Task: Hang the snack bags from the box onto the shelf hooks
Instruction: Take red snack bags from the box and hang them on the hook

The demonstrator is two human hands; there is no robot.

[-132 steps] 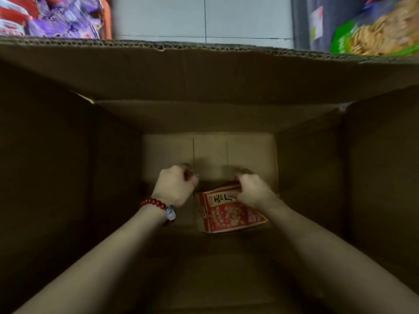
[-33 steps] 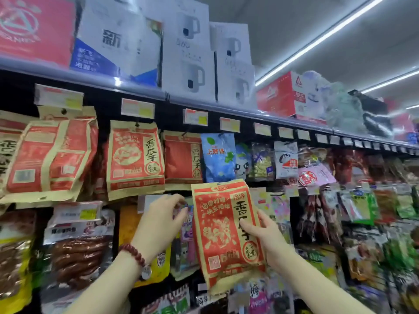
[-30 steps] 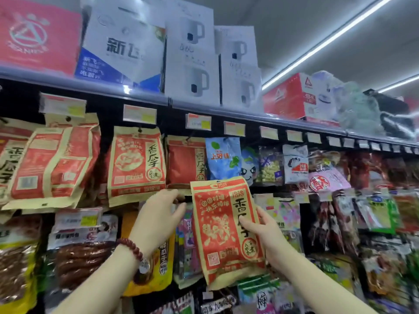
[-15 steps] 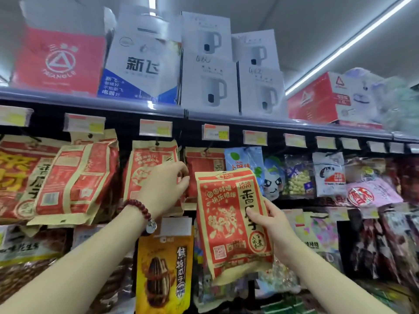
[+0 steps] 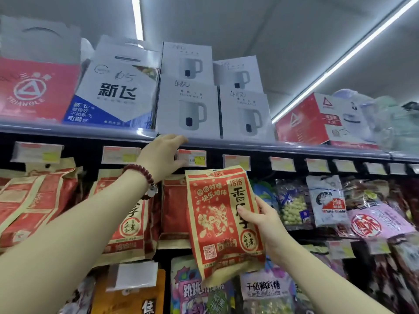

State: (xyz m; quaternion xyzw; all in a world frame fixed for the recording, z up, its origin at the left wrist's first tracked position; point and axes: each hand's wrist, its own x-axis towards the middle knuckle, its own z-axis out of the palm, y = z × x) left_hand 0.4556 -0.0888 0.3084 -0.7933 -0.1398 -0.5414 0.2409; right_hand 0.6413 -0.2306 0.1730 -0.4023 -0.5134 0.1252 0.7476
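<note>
Raised left hand (image 5: 162, 155) touches price tag (image 5: 192, 157).

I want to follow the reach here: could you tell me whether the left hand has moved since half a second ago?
Yes. The left hand has gone up: it was in front of the hanging red bags, and now it is at the shelf edge, fingers by a price tag.

Single head view, tilted upward, close to shelf (image 5: 226, 143); kettle boxes (image 5: 188, 109) and ceiling lights (image 5: 340, 62) above, hanging snack bags (image 5: 326, 200) at arm's reach.
</note>
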